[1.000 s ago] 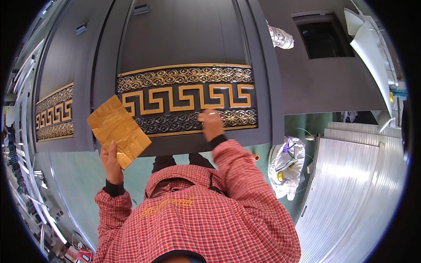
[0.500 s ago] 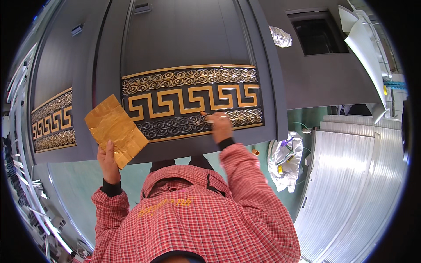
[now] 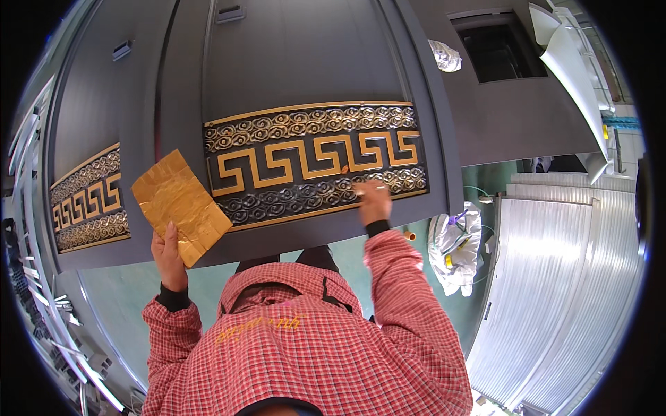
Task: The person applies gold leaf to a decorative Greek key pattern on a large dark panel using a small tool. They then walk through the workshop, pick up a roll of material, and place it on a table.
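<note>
My left hand (image 3: 168,251) grips the lower edge of a creased, gold-coated piece of card (image 3: 182,206), thumb on its face. The card is held up in front of the left part of a dark grey door panel (image 3: 305,59). Closed around a slim tool, my right hand (image 3: 375,202) is over the lower scroll border of a raised ornamental band (image 3: 269,165). The tool's orange tip (image 3: 345,170) is at the band's gold key pattern; it looks like a small brush, though its handle is mostly hidden. Swirls in the lower border are darker toward the left and more golden toward the right.
A second panel (image 3: 87,201) with a similar band is at the left. Foil-wrapped hardware (image 3: 445,56) and a dark rectangular opening (image 3: 499,47) are at the upper right. A white plastic bag (image 3: 454,253) and ribbed translucent sheets (image 3: 548,277) lie at the right.
My right hand and the orange-tipped tool have moved right along the band. The panel has shifted slightly right in view. My left hand still holds the gold card in nearly the same place.
</note>
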Motion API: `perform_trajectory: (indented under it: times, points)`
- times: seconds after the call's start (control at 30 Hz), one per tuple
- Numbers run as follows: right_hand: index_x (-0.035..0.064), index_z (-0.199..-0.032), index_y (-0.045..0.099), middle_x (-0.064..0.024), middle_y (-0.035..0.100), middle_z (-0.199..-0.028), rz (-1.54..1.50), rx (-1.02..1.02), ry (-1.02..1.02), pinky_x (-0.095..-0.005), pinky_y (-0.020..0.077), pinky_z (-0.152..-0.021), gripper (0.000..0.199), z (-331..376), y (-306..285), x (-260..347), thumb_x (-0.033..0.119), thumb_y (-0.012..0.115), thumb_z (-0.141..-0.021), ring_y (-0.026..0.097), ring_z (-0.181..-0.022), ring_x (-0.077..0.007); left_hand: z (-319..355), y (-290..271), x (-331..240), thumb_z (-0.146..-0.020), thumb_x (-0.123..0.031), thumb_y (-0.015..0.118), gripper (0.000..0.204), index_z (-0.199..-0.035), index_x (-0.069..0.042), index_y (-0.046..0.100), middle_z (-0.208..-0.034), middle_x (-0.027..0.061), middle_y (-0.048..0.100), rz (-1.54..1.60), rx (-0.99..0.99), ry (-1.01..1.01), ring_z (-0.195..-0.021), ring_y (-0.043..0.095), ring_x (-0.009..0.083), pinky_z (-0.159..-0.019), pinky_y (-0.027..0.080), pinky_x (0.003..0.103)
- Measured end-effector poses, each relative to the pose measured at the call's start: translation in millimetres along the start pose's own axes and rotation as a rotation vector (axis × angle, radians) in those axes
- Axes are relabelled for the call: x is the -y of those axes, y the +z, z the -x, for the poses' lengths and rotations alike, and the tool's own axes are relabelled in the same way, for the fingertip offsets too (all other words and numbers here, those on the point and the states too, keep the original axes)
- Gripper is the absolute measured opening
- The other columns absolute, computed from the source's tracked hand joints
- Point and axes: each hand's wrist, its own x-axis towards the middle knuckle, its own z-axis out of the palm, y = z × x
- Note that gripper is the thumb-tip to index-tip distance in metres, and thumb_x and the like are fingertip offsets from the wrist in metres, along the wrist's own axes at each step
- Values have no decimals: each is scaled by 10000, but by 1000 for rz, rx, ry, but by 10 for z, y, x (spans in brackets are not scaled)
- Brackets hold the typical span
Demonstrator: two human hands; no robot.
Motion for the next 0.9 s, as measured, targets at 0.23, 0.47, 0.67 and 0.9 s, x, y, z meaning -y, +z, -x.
perform_trajectory:
  times: [0.23, 0.47, 0.67, 0.9]
  points:
    - [113, -804, 591, -67, 575, -861, 303, 103, -155, -329, 457, -749, 146, 116, 570, 855, 23, 551, -697, 542, -867, -256, -24, 14, -42, -935, -152, 442, 279, -1162, 10, 448, -1078, 73, 564, -11, 21, 8, -919, 567, 126, -778, 468, 251]
    - [93, -855, 619, -88, 564, -828, 204, -4, -56, -360, 463, -700, 193, 0, 99, 361, -36, 553, -727, 554, -805, -269, 7, -18, -30, -936, -156, 439, 287, -1171, 10, 440, -1096, 80, 555, 4, 20, -3, -934, 567, 135, -785, 472, 258]
    - [106, -965, 609, -83, 569, -952, 175, 159, -111, -385, 475, -736, 285, 55, 38, 645, 14, 563, -699, 548, -855, -284, 84, -30, -6, -938, -156, 435, 305, -1194, 8, 423, -1103, 83, 551, 24, -51, -5, -941, 570, 142, -790, 477, 261]
    - [149, -858, 656, -50, 556, -848, 243, 83, -110, -371, 481, -605, 159, -445, -181, 482, 75, 614, -723, 570, -775, -253, 145, 45, 61, -935, -149, 437, 284, -1176, 2, 433, -1088, 83, 559, 9, -69, 1, -924, 579, 143, -777, 486, 269]
